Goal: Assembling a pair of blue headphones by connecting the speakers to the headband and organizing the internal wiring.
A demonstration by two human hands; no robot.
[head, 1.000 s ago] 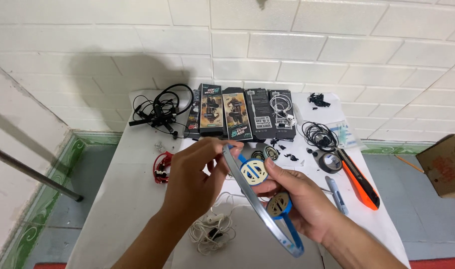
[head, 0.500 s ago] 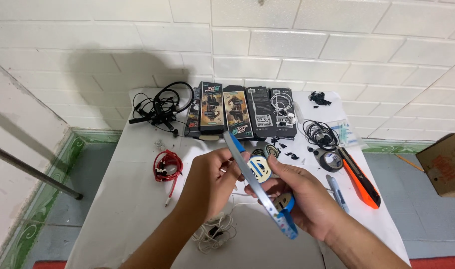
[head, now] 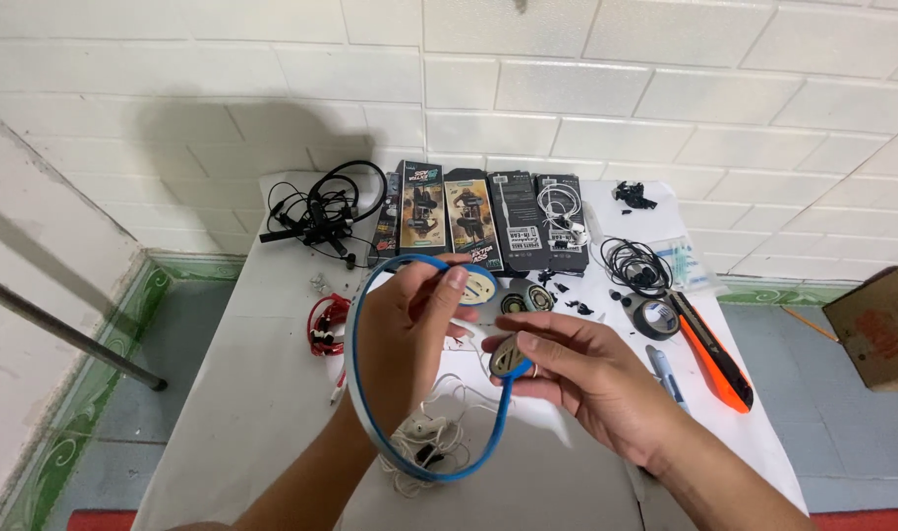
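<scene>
I hold a blue headband-style headphone [head: 370, 295] above a white table [head: 262, 393]. My left hand [head: 405, 334] passes through the blue hoop and pinches its upper earpiece [head: 480, 285] between thumb and fingers. My right hand [head: 577, 379] grips the lower round earpiece [head: 508, 356] at the hoop's other end. Beneath the hoop lies a tangle of white earphones [head: 424, 442].
Several boxed earphone packs [head: 488, 221] line the table's far side beside black wired headphones [head: 321, 216]. Red earphones [head: 326, 324] lie at left. An orange utility knife [head: 714, 354], a tape roll [head: 655, 317] and black coiled cables [head: 634, 264] lie at right. A cardboard box [head: 876, 329] sits on the floor.
The headband has turned from edge-on to a wide open hoop facing me. My left hand has moved up inside it; my right hand has shifted down to the lower earpiece.
</scene>
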